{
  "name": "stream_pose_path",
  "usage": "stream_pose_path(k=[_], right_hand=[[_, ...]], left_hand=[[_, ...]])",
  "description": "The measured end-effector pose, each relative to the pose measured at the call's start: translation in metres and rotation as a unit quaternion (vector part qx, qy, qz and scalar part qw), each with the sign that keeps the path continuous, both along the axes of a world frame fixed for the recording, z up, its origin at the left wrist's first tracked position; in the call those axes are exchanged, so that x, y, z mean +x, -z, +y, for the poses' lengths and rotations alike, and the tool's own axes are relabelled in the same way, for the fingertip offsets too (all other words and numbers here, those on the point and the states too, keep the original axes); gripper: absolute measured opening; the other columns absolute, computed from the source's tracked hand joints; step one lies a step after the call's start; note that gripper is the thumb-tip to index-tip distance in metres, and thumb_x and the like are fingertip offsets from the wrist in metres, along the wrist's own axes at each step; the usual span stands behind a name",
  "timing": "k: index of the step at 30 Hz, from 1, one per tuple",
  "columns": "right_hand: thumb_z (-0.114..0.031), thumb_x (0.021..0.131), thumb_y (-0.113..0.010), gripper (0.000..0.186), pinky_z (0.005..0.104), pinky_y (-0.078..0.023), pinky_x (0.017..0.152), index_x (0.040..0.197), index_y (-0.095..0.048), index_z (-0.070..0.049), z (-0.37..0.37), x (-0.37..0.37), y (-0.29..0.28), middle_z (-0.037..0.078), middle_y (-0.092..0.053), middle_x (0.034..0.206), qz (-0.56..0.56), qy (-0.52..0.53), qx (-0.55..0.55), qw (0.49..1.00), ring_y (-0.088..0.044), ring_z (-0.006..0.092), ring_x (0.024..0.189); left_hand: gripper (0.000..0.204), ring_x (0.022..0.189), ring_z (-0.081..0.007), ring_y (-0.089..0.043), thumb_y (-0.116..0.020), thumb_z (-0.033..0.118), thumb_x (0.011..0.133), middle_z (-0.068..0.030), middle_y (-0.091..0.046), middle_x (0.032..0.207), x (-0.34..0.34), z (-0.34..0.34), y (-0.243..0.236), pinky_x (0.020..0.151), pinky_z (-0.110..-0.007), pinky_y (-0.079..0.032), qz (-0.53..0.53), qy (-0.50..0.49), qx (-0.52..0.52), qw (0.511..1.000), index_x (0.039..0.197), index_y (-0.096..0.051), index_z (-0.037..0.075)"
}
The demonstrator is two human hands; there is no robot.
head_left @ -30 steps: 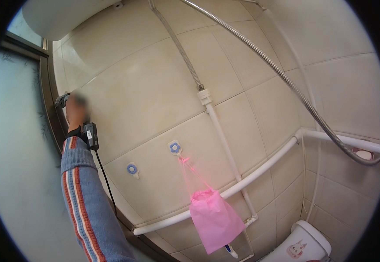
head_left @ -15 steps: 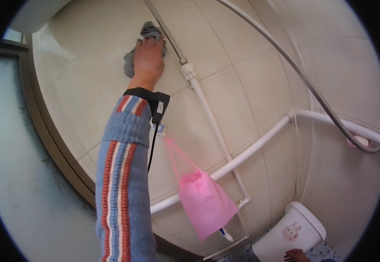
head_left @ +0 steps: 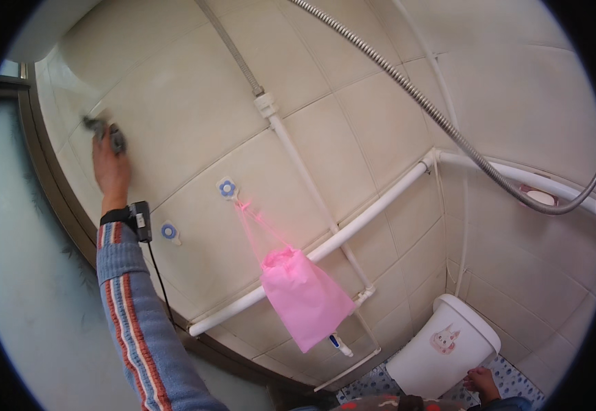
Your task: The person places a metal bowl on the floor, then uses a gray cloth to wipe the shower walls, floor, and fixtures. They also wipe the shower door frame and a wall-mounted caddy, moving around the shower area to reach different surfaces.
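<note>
Up on the beige tiled wall (head_left: 167, 113), my left hand (head_left: 111, 168) is closed on a grey cloth (head_left: 116, 139) and presses it to the tiles near the door frame. The cloth is bunched and partly smeared by motion. A black strap with a small box (head_left: 140, 220) and cable is round my left wrist. Low at the right, my right hand (head_left: 479, 382) hangs beside the white bin (head_left: 424, 356), fingers loosely bent and slightly apart, with nothing visible in it.
A pink drawstring bag (head_left: 305, 294) hangs from a flower hook (head_left: 227, 188) over a white pipe (head_left: 353, 229). Another hook (head_left: 169, 231) is near my left wrist. A metal shower hose (head_left: 407, 85) crosses the upper right. A soap dish (head_left: 539, 197) is on the right wall; a frosted door (head_left: 23, 274) stands left.
My left hand has moved left and down across the tiles with the cloth, from beside the vertical pipe toward the door frame. The view has shifted, and more of my right hand shows.
</note>
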State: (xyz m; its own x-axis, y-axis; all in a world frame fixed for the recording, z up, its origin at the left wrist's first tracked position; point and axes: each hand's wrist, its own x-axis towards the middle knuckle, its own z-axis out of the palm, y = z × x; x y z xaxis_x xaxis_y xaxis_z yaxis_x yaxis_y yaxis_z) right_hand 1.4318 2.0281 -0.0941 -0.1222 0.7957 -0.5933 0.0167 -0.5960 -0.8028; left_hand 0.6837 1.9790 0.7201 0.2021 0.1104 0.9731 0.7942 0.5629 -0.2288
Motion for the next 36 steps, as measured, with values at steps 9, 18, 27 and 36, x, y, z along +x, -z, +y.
stream_pose_path(k=[9,18,27,36], right_hand=[[-0.023,0.097,-0.067,0.027,0.0322,-0.054,0.063,0.096,-0.073,0.002,0.031,-0.061,-0.067,0.006,-0.071,0.075,-0.089,-0.070,0.206,0.972,-0.067,0.0148,0.068],[-0.011,0.097,-0.070,0.057,0.0336,-0.054,0.098,0.151,-0.051,-0.008,0.114,-0.241,-0.426,0.009,-0.060,0.143,0.140,-0.233,0.567,0.778,-0.059,0.0153,0.126],[0.000,0.095,-0.068,0.073,0.0336,-0.048,0.108,0.159,-0.034,-0.010,0.125,-0.362,-0.585,0.006,-0.053,0.144,0.496,-0.149,0.513,0.685,-0.056,0.0169,0.127],[0.009,0.092,-0.057,0.057,0.0321,-0.046,0.108,0.147,-0.049,-0.002,0.250,-0.349,-0.589,0.011,-0.061,0.136,0.443,0.215,0.486,0.722,-0.058,0.0206,0.125]], left_hand=[[0.082,0.122,-0.0427,-0.055,-0.054,-0.010,0.079,-0.0216,-0.056,0.131,0.056,0.073,0.082,0.103,-0.047,-0.047,0.069,0.041,-0.178,0.981,0.156,-0.047,0.017],[0.038,0.120,-0.0126,-0.056,-0.053,-0.003,0.099,-0.0022,-0.061,0.129,0.175,0.097,0.118,0.104,-0.028,-0.045,-0.320,0.615,-0.315,0.648,0.137,-0.058,0.003],[0.050,0.145,-0.0221,-0.041,-0.057,0.024,0.106,-0.0099,-0.049,0.153,0.271,0.080,0.123,0.120,-0.038,-0.031,-0.322,0.530,-0.482,0.619,0.154,-0.047,0.012],[0.092,0.157,-0.0454,-0.016,-0.080,0.051,0.082,-0.0190,-0.020,0.171,0.163,0.041,0.095,0.121,-0.069,-0.019,0.018,-0.043,-0.227,0.973,0.161,-0.039,0.027]])
